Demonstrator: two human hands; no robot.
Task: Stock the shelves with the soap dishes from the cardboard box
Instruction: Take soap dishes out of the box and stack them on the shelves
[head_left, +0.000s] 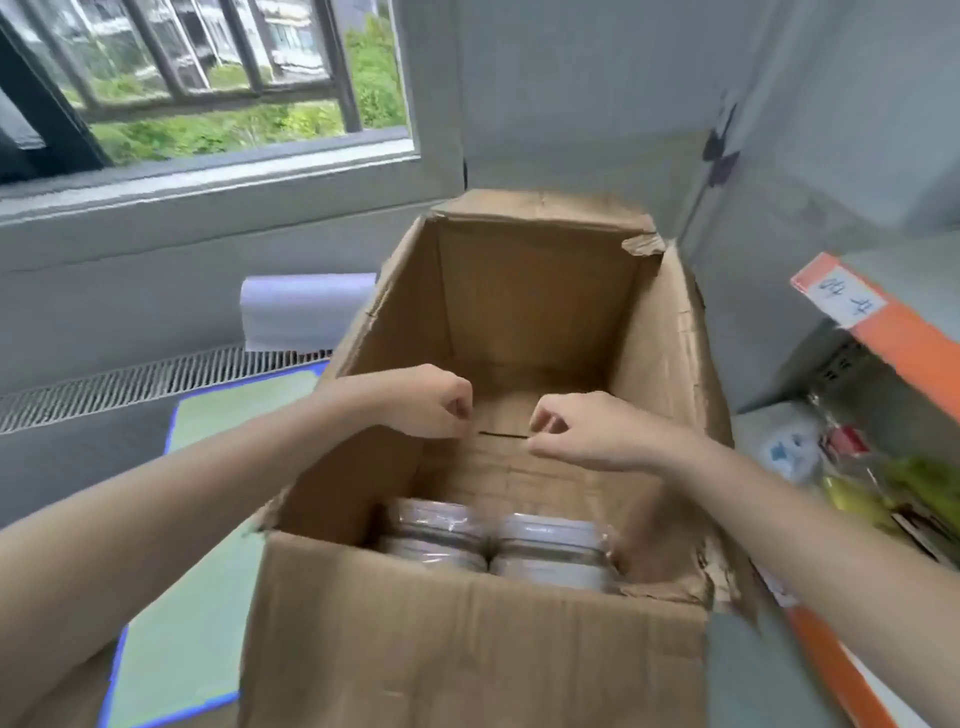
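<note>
Orange shelf (904, 332) label: handwriting illegible. Cardboard box (467, 644) open; plastic-wrapped soap dishes (550, 551) inside. Left hand (431, 400) and right hand (576, 431) pinch a thin black strip (501, 435).

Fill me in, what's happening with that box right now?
A person has both arms over the open cardboard box. The left hand and right hand pinch a thin dark strand stretched between them. Plastic-wrapped soap dishes still sit in the box near its front wall. The orange-edged shelf stands to the right.
</note>
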